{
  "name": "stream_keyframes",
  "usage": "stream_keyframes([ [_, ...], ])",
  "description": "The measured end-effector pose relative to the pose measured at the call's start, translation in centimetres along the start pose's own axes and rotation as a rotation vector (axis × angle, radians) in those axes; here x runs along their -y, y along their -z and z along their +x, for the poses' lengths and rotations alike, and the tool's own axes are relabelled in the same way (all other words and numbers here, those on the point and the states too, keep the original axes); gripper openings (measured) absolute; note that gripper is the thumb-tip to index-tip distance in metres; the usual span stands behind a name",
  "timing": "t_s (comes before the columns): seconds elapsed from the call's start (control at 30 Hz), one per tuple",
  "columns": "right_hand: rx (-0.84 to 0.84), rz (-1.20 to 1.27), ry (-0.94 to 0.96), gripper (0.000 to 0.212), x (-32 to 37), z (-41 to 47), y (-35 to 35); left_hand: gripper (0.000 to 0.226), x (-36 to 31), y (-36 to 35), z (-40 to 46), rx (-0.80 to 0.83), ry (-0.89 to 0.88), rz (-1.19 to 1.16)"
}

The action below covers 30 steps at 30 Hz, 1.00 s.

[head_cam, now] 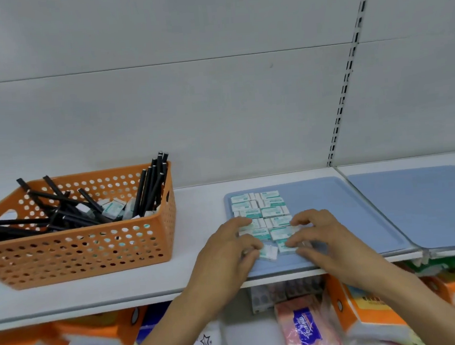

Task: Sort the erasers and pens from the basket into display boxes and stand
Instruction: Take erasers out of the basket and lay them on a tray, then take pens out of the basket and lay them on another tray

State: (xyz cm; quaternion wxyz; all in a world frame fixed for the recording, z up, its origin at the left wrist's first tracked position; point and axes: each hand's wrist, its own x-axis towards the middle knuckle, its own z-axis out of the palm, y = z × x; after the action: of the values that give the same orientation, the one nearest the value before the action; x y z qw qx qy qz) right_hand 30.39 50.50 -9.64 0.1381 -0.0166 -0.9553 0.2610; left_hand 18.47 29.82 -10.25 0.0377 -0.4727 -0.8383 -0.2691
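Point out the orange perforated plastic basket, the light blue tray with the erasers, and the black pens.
Orange perforated plastic basket [77,252]: head view, on its front wall.
Light blue flat plastic tray [332,210]: head view, on its bare surface right of the erasers.
Black pens [151,186]: head view, on the bundle leaning in the basket's right corner.

Orange basket [90,245], dotted all over with round holes, black pens [151,183] inside. White-and-teal erasers [271,212] on a pale blue tray [332,210]. White shelf [94,289].

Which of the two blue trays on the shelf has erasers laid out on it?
The left pale blue plastic tray, the one under both hands; small white-and-green erasers sit in rows on it. The right tray is bare.
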Motion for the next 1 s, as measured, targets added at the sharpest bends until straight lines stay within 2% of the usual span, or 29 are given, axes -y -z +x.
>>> stream_keyframes([
  [0.17,-0.018,0.047,-0.047,0.025,0.1,0.2,-0.5,0.012,-0.1,0.0,0.1,-0.06,-0.013,0.066],
  [0.33,-0.092,0.059,-0.059,0.029,0.2,0.2,-1.4,0.019,-0.1,-0.3,0.3,-0.141,-0.084,0.178],
  [0.4,-0.095,0.075,-0.071,0.023,0.5,0.4,-1.2,0.021,0.2,-0.2,0.4,-0.154,-0.119,0.195],
  [0.47,-0.09,0.069,-0.076,0.009,0.8,0.7,-0.9,0.022,-0.2,0.4,0.5,-0.098,-0.093,0.157],
  [0.63,-0.134,0.025,-0.15,0.021,1.2,0.4,-1.1,0.038,-0.6,2.6,0.6,0.069,-0.067,0.136],
  [0.73,-0.221,-0.021,-0.13,0.04,1.8,0.8,-1.4,0.04,-0.3,6.1,-1.0,-0.031,-0.177,0.0],
  [0.77,-0.231,-0.004,-0.114,0.038,2.4,1.3,-1.2,0.037,0.0,7.9,-1.8,-0.093,-0.23,-0.042],
  [0.83,-0.258,0.083,-0.059,0.023,6.3,3.2,-0.5,0.03,1.6,12.4,-3.3,-0.197,-0.268,-0.068],
  [0.9,-0.283,0.15,0.029,0.003,11.1,5.8,-0.4,0.024,4.4,17.4,-4.3,-0.262,-0.173,-0.006],
  [1.0,-0.258,0.155,0.21,0.015,18.2,10.3,-0.9,0.017,9.7,23.6,-4.8,-0.293,0.099,0.038],
])
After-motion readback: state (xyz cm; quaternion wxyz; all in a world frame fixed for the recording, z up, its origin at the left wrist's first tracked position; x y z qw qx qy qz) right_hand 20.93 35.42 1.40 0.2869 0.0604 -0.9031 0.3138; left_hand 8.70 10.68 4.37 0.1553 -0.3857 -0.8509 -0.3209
